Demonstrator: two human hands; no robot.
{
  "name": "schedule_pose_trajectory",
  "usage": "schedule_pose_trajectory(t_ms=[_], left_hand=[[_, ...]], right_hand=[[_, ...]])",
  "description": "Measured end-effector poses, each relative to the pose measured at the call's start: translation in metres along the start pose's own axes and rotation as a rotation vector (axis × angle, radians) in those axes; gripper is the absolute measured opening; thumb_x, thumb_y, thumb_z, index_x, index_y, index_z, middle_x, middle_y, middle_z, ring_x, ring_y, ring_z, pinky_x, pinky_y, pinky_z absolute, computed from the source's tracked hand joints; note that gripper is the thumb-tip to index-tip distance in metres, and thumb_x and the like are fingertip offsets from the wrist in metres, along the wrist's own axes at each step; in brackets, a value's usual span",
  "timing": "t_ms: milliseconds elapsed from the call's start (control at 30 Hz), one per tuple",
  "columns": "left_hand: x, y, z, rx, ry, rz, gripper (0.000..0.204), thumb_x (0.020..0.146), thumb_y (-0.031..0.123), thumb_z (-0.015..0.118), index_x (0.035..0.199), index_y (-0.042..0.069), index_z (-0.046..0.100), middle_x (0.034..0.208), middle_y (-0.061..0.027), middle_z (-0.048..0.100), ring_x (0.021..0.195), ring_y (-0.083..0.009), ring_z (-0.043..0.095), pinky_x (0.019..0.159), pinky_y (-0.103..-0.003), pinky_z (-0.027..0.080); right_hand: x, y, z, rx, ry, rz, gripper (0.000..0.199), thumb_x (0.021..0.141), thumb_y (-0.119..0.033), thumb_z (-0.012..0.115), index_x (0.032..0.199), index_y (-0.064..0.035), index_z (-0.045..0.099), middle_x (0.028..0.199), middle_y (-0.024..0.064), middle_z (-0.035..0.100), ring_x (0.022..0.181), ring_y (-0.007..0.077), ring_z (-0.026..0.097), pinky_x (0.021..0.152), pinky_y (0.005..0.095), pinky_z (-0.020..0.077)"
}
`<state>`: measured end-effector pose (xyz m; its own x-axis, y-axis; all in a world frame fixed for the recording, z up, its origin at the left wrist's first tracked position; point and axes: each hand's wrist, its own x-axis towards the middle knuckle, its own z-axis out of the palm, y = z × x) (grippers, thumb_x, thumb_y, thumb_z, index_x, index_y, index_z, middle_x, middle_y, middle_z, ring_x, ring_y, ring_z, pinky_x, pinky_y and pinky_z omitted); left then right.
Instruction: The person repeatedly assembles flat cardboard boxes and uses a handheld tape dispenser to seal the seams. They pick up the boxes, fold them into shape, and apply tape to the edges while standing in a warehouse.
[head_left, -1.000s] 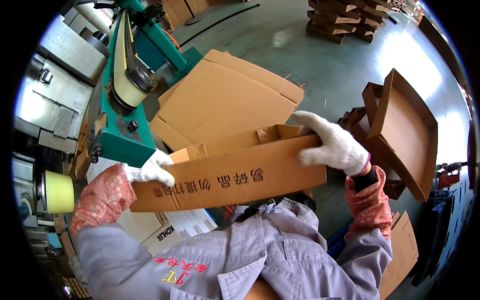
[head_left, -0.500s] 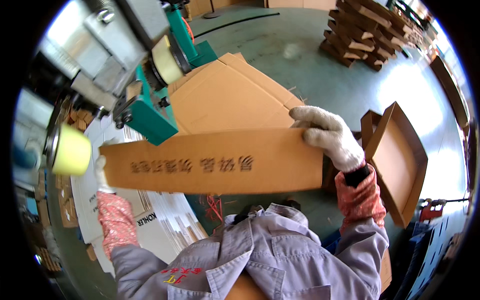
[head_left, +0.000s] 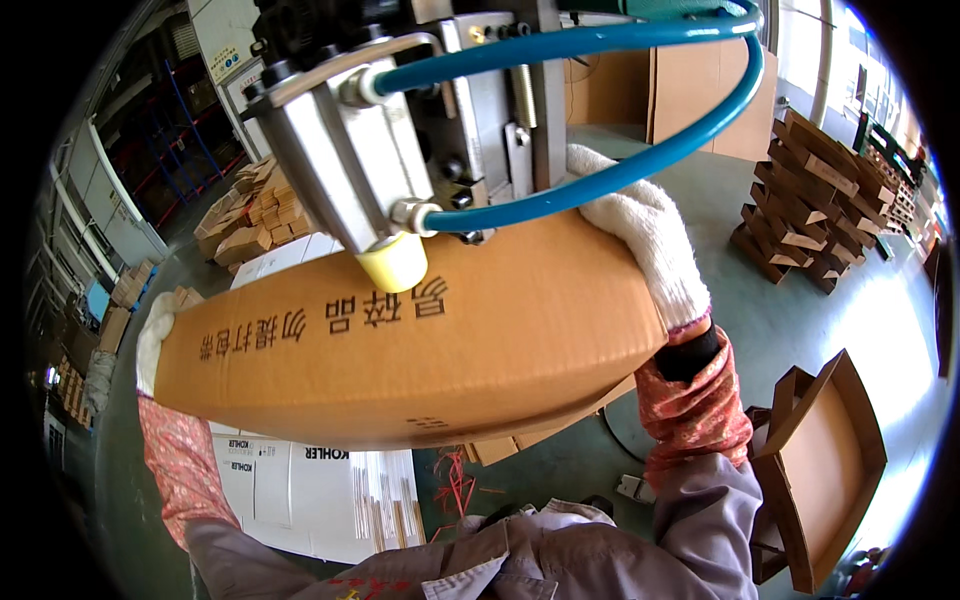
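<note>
A long brown cardboard box [head_left: 330, 365], printed with black characters, spans the space between my two gloved hands. Its left end is in my left hand [head_left: 153, 345], the white glove closed round the edge. At the right end, my right hand [head_left: 650, 245] grips the far corner, its fingertips partly hidden behind a blue hose. Over the box's upper face hangs a metal air cylinder [head_left: 340, 150] with a yellow round tip [head_left: 395, 262]. The tip overlaps the cardboard; I cannot tell whether they touch. The blue hose [head_left: 590, 190] loops from the cylinder toward the right.
White flat cartons [head_left: 290, 490] lie stacked below the box at left. An open cardboard tray [head_left: 825, 470] stands on the right. Stacked brown trays [head_left: 810, 200] rise farther back. Red strapping [head_left: 455, 485] lies on the floor; more cardboard [head_left: 265, 210] is piled at far left.
The box has come closer to the view and its lower side now shows. My view has shifted, and the machine's cylinder and blue hose now fill the upper middle. Both hands keep hold of the box.
</note>
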<state>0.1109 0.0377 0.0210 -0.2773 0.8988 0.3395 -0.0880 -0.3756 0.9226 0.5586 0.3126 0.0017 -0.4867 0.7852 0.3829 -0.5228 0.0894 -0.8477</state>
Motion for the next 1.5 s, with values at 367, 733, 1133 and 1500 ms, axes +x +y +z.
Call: schedule_pose_trajectory(t_ms=[367, 733, 1133, 1500], left_hand=[[0.090, -0.013, -0.059, 0.127, 0.157, -0.081, 0.006, 0.085, 0.002, 0.050, 0.088, 0.007, 0.051, 0.078, 0.0037, 0.043, 0.070, -0.0098, 0.050, 0.064, -0.028, 0.046], [0.093, -0.046, -0.072, -0.099, 0.037, -0.060, 0.006, 0.087, 0.002, 0.055, 0.090, 0.007, 0.052, 0.068, -0.0005, 0.052, 0.054, -0.0133, 0.055, 0.047, -0.030, 0.049], [0.021, -0.083, 0.072, 0.034, 0.082, -0.016, 0.037, 0.089, 0.017, 0.057, 0.121, -0.001, 0.057, 0.082, -0.0080, 0.069, 0.067, -0.0157, 0.064, 0.059, -0.031, 0.052], [0.088, -0.095, 0.236, -0.172, -0.019, -0.008, 0.023, 0.093, 0.015, 0.056, 0.104, -0.003, 0.065, 0.101, -0.0123, 0.070, 0.083, -0.0185, 0.066, 0.073, -0.035, 0.055]], right_hand=[[0.077, 0.049, 0.016, -0.009, 0.199, -0.226, 0.047, 0.091, 0.002, 0.052, 0.138, 0.0030, 0.048, 0.128, 0.0132, 0.060, 0.109, 0.0213, 0.062, 0.092, 0.0296, 0.0518], [0.037, 0.064, -0.017, -0.043, 0.292, -0.240, 0.047, 0.102, -0.021, 0.051, 0.145, -0.0049, 0.043, 0.145, 0.0111, 0.044, 0.128, 0.0222, 0.045, 0.110, 0.0334, 0.0338], [-0.080, -0.033, -0.169, 0.118, 0.414, -0.176, 0.071, 0.097, -0.054, 0.049, 0.136, 0.0058, 0.046, 0.136, 0.0184, 0.054, 0.120, 0.0290, 0.056, 0.106, 0.0427, 0.0420], [-0.084, -0.087, -0.284, -0.220, 0.983, -0.377, 0.078, 0.094, -0.066, 0.041, 0.134, 0.0005, 0.052, 0.132, 0.0167, 0.056, 0.121, 0.0287, 0.052, 0.107, 0.0409, 0.0366]])
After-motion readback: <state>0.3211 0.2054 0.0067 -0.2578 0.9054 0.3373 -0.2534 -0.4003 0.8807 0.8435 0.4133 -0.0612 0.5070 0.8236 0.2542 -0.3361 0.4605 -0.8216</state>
